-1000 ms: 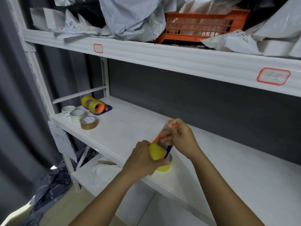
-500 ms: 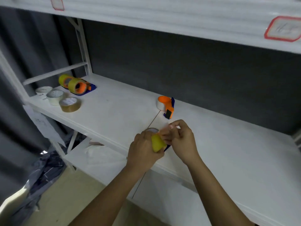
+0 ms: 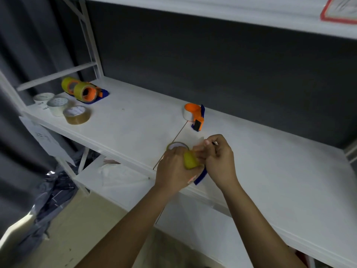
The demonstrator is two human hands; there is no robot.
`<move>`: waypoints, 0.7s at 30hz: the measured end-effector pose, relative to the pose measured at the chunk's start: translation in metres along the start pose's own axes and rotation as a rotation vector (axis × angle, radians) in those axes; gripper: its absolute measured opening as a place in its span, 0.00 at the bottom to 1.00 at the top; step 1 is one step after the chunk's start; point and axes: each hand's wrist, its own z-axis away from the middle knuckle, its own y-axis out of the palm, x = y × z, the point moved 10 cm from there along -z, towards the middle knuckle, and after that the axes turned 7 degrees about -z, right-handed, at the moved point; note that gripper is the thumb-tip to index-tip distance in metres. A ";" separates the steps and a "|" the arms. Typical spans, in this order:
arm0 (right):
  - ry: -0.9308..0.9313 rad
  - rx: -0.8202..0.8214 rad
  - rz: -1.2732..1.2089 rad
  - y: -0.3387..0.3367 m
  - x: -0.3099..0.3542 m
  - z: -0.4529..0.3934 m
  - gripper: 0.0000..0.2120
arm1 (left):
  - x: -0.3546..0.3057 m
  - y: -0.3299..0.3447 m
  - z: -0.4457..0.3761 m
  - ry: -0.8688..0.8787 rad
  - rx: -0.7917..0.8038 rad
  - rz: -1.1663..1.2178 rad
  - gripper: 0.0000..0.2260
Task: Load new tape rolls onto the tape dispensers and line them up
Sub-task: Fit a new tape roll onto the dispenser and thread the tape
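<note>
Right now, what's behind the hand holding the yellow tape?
Behind the left hand and its yellow tape roll, a tape ring lies flat on the shelf. The hand covers the ring's near edge.

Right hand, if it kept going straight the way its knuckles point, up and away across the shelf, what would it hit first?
Probably the orange and blue tape dispenser lying on the white shelf, just beyond the right hand. Bare shelf lies between them; depth is hard to judge from this one view.

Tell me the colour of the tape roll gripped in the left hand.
Yellow tape roll, seen in the head view.
</note>
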 end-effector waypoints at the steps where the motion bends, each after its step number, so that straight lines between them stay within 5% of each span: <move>1: 0.006 0.001 0.000 -0.001 0.001 0.000 0.13 | 0.000 0.001 0.000 -0.007 0.001 -0.016 0.20; 7: -0.067 -0.070 0.083 -0.006 0.013 0.006 0.12 | -0.008 0.007 -0.004 0.012 0.031 -0.110 0.17; 18: 0.083 -0.076 -0.185 -0.023 -0.006 -0.003 0.11 | -0.009 0.004 -0.009 0.005 0.076 -0.068 0.18; 21: 0.000 -0.126 0.005 -0.045 0.001 -0.015 0.09 | -0.011 -0.001 -0.008 0.025 0.077 -0.067 0.21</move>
